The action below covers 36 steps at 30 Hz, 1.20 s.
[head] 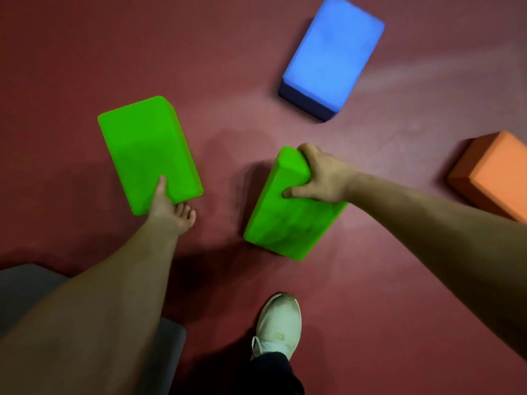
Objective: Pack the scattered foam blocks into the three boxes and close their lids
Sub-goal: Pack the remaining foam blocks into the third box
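Two rectangular green foam blocks [142, 143] [285, 223]

Left hand [166, 208], right hand [319, 175], gripping green blocks [145, 146]

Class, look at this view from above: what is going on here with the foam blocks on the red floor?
A person is gathering foam blocks off the floor, one in each hand. The left hand grips the near end of one green block, thumb on top. The right hand grips the far end of a second green block, fingers curled over its edge. A blue block and an orange block lie untouched farther off.
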Motion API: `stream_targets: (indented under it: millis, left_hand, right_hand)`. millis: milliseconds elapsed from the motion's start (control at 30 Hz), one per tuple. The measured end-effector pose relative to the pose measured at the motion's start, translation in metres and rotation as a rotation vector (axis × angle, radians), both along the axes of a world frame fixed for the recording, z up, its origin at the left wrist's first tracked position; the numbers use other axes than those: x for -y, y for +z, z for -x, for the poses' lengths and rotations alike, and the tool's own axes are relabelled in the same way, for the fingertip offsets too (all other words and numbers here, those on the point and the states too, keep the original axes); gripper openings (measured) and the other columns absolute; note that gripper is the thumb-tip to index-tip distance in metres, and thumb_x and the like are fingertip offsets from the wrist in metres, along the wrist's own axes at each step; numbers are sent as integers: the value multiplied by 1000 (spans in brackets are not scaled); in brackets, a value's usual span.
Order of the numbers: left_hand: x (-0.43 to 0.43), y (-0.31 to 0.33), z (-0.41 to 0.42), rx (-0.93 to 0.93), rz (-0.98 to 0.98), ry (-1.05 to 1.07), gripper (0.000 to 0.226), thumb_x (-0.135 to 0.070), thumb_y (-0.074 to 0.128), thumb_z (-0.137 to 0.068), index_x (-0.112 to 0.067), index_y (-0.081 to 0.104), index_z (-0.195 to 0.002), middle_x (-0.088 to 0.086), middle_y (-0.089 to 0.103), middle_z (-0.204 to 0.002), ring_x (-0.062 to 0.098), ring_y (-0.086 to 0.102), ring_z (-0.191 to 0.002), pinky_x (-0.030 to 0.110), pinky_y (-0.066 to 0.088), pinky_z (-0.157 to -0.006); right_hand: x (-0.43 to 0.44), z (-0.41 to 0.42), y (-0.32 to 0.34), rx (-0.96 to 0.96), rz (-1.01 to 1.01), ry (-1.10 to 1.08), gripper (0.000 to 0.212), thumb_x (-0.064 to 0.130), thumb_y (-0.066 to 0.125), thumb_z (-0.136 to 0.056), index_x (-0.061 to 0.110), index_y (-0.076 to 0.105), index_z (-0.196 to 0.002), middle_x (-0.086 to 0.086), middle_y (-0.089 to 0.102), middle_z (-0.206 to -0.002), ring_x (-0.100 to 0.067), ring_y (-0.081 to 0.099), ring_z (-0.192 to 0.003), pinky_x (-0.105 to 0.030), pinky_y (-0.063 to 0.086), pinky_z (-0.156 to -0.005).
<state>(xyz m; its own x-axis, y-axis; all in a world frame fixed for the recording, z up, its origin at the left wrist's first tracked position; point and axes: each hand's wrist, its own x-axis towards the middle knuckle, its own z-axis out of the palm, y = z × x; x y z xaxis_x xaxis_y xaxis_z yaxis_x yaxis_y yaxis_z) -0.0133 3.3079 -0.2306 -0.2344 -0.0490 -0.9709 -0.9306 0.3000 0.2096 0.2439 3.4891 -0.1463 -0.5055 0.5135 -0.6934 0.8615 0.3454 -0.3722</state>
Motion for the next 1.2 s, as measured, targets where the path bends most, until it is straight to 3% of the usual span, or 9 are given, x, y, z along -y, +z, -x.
stream_targets:
  millis: [67, 133, 300, 467, 567, 667, 767, 933, 1200]
  left_hand:
    - [2, 3, 6, -64, -19, -19, 89, -72, 63, -75, -15, 43, -140, -1, 49, -130, 12, 47, -123, 32, 36, -107]
    - [6, 10, 11, -141, -44, 29, 75, -66, 68, -74, -20, 54, -131, -5, 57, -131, 10, 54, -117, 30, 39, -103]
    - [26, 49, 28, -262, -147, -3, 64, -57, 76, -70, -27, 61, -125, -5, 72, -113, 17, 69, -101, 35, 52, -86]
    - [50, 112, 75, -553, -77, -230, 78, -58, 80, -46, -23, 59, -112, 0, 72, -104, 20, 71, -94, 47, 57, -89]
    - [72, 174, 106, -719, 14, -497, 75, -64, 72, -57, -21, 58, -117, 1, 69, -110, 21, 66, -101, 38, 51, -94]
    - [107, 250, 155, -896, 10, -664, 54, -44, 69, -85, -13, 53, -126, 1, 64, -112, 17, 58, -97, 21, 41, -81]
    - [148, 315, 204, -1021, -4, -867, 50, -35, 64, -92, -10, 46, -131, -1, 58, -109, 16, 53, -96, 18, 34, -76]
    - [226, 385, 268, -1005, 72, -1180, 92, -73, 46, -66, -24, 34, -143, 9, 62, -128, 32, 59, -113, 45, 47, -93]
    - [322, 429, 309, -894, 134, -1423, 83, -78, 49, -60, -40, 37, -133, 3, 66, -121, 32, 63, -110, 43, 51, -88]
  right_hand:
    - [3, 7, 21, -78, -126, -98, 110, 75, 56, -56, 16, 30, -145, -14, 48, -135, -34, 47, -125, -45, 41, -105]
    - [18, 11, 39, -123, -200, -184, 110, 71, 49, -55, 18, 27, -148, -14, 47, -134, -35, 46, -126, -49, 41, -104]
    - [69, 42, 58, -18, -195, -377, 93, 52, 73, -72, 18, 27, -145, -19, 59, -124, -41, 58, -110, -44, 46, -86]
    - [114, 91, 98, 14, -225, -603, 97, 64, 68, -74, 21, 21, -147, -18, 62, -126, -39, 60, -113, -47, 48, -90]
    - [149, 126, 140, -18, -299, -646, 104, 64, 62, -77, 28, 4, -154, -17, 57, -134, -41, 60, -114, -47, 47, -90]
    - [187, 164, 189, -59, -333, -698, 102, 62, 58, -78, 30, -2, -155, -17, 55, -137, -42, 59, -114, -47, 46, -89]
    - [223, 193, 233, -96, -327, -703, 100, 62, 48, -73, 36, -5, -153, -15, 57, -135, -43, 59, -111, -48, 45, -88]
    - [288, 242, 297, -169, -279, -670, 96, 59, 46, -73, 41, -3, -153, -11, 54, -140, -41, 57, -115, -48, 45, -88]
    - [385, 286, 351, -122, -127, -502, 90, 69, 55, -78, 44, 6, -150, -5, 53, -142, -36, 57, -120, -44, 45, -89]
